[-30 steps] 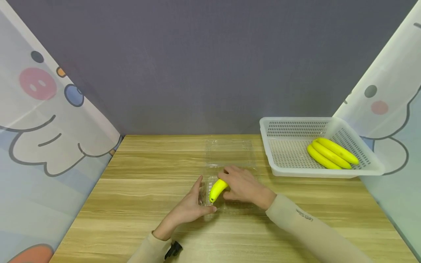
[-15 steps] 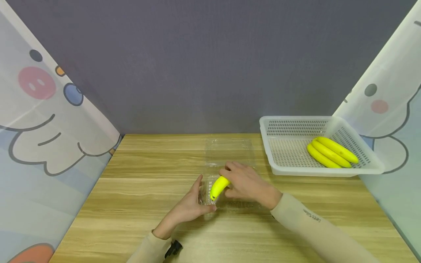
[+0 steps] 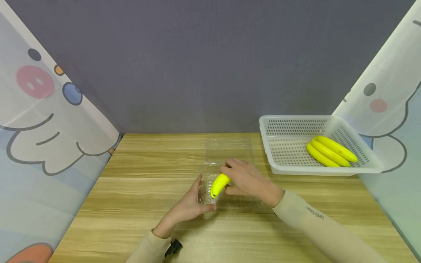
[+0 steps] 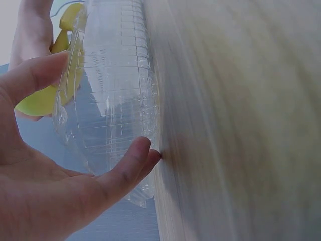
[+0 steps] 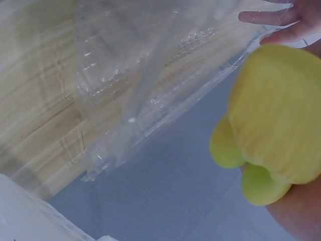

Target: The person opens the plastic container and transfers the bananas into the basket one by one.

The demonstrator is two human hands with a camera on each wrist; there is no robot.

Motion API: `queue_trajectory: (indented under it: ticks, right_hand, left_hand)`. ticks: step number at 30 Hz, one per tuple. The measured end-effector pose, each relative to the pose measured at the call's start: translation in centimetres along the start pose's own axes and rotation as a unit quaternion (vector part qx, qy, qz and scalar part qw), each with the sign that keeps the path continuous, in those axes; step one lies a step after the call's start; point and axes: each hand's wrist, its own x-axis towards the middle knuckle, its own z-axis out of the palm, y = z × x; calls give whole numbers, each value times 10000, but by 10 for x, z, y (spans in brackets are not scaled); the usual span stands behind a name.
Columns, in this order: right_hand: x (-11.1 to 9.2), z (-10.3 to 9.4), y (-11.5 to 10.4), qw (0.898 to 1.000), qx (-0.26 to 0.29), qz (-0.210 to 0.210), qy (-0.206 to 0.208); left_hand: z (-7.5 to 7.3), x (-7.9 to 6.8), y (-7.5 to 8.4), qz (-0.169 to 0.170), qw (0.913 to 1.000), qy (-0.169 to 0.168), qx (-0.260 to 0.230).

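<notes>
My right hand [image 3: 248, 182] grips a bunch of yellow bananas [image 3: 218, 185] just above a clear plastic clamshell box [image 4: 115, 90]. In the head view the bunch's dark-tipped end points down and left, over the box's left part. Up close in the right wrist view, blunt banana ends [image 5: 273, 115] show, two smaller ones greenish. My left hand [image 3: 189, 206] lies at the box's left end with thumb and fingers spread and mostly straight. Its thumb touches the near rim, its fingertips the side wall. The box's lid [image 3: 228, 149] lies folded back, away from me.
A white perforated basket [image 3: 325, 170] stands at the back right of the wooden table [image 3: 148, 164], with another bunch of bananas [image 3: 332, 151] in its right part. A grey wall [image 3: 190, 65] rises behind, with cartoon-printed panels [image 3: 49, 109] at the sides.
My right hand and the bananas have shifted slightly up and to the right over the box. The left hand stays at the box's left end.
</notes>
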Motion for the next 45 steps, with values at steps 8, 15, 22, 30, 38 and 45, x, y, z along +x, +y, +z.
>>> queue_trajectory:
  ticks: [8, 15, 22, 30, 38, 45]
  right_hand:
    - [-3, -5, 1, 10000, 27, -18, -87]
    - [-6, -7, 4, 9997, 19, 2, -226]
    - [-6, -12, 12, 9993, -211, -22, -306]
    - [-7, -21, 22, 9989, -352, 48, -315]
    - [-5, -30, 33, 9978, -654, 27, -96]
    - [-4, -38, 40, 9965, -825, 66, -66]
  left_hand:
    - [0, 0, 1, 11, 10000, 57, 57]
    - [0, -1, 1, 31, 10000, 11, -13]
    - [-1, -2, 1, 18, 9999, -23, -146]
    - [-1, -2, 2, -26, 9998, -38, -200]
    - [0, 0, 0, -30, 9996, -63, -287]
    - [0, 0, 1, -14, 9996, -64, -282]
